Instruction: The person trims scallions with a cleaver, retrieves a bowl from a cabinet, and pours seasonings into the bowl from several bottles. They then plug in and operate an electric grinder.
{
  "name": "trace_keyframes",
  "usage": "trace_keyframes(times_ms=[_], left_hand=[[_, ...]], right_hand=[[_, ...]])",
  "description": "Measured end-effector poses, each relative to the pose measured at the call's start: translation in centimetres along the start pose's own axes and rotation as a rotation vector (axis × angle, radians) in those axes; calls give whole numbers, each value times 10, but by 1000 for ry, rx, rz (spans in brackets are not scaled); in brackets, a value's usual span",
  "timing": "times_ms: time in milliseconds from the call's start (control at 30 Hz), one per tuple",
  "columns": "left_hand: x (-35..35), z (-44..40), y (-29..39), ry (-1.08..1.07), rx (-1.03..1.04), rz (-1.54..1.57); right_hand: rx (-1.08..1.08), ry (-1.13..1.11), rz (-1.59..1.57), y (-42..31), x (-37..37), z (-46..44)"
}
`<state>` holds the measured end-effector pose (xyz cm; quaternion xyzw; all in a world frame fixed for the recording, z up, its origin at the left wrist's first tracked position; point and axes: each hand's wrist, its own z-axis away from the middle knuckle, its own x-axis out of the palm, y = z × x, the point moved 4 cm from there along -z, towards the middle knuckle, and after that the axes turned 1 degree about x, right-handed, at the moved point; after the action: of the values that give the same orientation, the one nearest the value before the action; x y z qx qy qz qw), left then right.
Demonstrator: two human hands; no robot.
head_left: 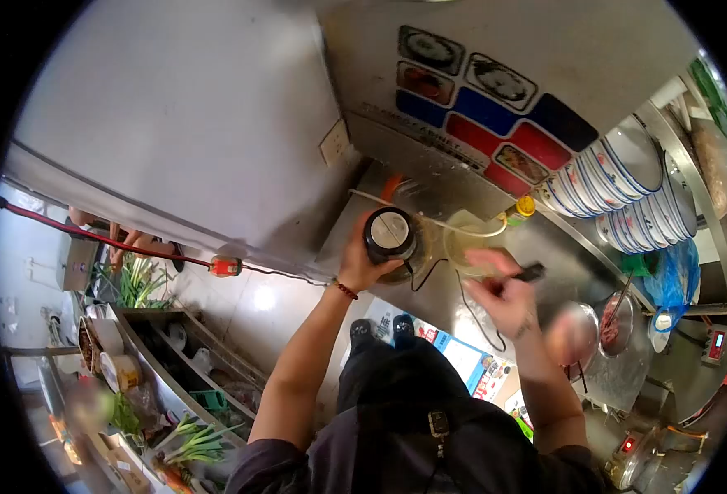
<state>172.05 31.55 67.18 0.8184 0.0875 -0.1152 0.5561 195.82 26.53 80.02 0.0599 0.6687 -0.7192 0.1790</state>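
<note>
My left hand is wrapped round a black appliance with a round pale top, seen from above on the steel counter. A black cord runs from its side. To the right, my right hand is closed round a small black object, perhaps a plug or a handle, partly hidden by the fingers. Just beyond that hand is a pale yellowish plastic container. A yellow-capped bottle stands farther back.
Stacked patterned bowls are at the right, near a blue plastic bag. Metal bowls, one with meat, sit right of my forearm. A white cabinet rises at the left; a red cord crosses beside it.
</note>
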Motion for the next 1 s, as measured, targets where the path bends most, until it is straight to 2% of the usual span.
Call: trace_keyframes(times_ms=[100, 133, 200, 233, 267, 300, 333, 367, 400, 433, 467, 500, 567, 600, 633, 700, 733, 767, 833, 900, 967, 1000], left_hand=[[0, 3, -13, -52, -4, 7], [-5, 5, -5, -61, -18, -25], [-27, 22, -2, 0, -23, -61], [-40, 31, -3, 56, -29, -105], [-60, 43, -1, 218, 52, -255], [-63, 58, -24, 236, 52, -240], [-55, 80, -77, 185, -278, -48], [-46, 97, -110, 126, -600, 152], [-41, 92, -108, 141, -598, 171], [-28, 85, -106, 149, -724, 424], [-22, 81, -103, 147, -837, 676], [-23, 79, -106, 143, -824, 686], [-16, 76, -124, 195, -922, 709], [-10, 77, -137, 164, -930, 806], [-13, 73, -129, 169, -922, 822], [-22, 74, -118, 184, -999, 833], [-24, 78, -119, 188, -997, 831], [-24, 82, -118, 168, -958, 854], [-29, 89, -108, 156, -917, 867], [-33, 105, -99, 266, -986, 989], [-35, 118, -96, 335, -996, 943], [-38, 124, -93, 406, -1034, 986]], right_hand=[[-285, 6, 266, -13, 59, -53], [-286, 6, 280, -10, 75, -67], [-303, -18, 708, -8, 106, -86], [-309, -24, 726, -10, 112, -92], [-213, -102, 781, -9, 115, -98], [-113, -178, 836, -8, 118, -102], [-98, -138, 993, -14, 121, -103], [-106, -146, 1018, -21, 124, -107], [54, -205, 1115, -21, 124, -113], [223, -254, 1199, -22, 127, -114], [221, -245, 1210, -27, 133, -113], [259, -240, 1239, -28, 137, -113], [327, -225, 1312, -36, 139, -117], [353, -269, 1365, -47, 144, -113], [348, -265, 1382, -41, 141, -112], [96, -340, 1148, -16, 135, -114], [-56, -420, 1138, -17, 134, -111], [-64, -419, 1137, -14, 128, -112], [-314, -559, 1100, -21, 131, -109], [-339, -564, 1022, -23, 130, -108], [-377, -567, 947, -28, 133, -115], [-159, -467, 789, -25, 129, -121]])
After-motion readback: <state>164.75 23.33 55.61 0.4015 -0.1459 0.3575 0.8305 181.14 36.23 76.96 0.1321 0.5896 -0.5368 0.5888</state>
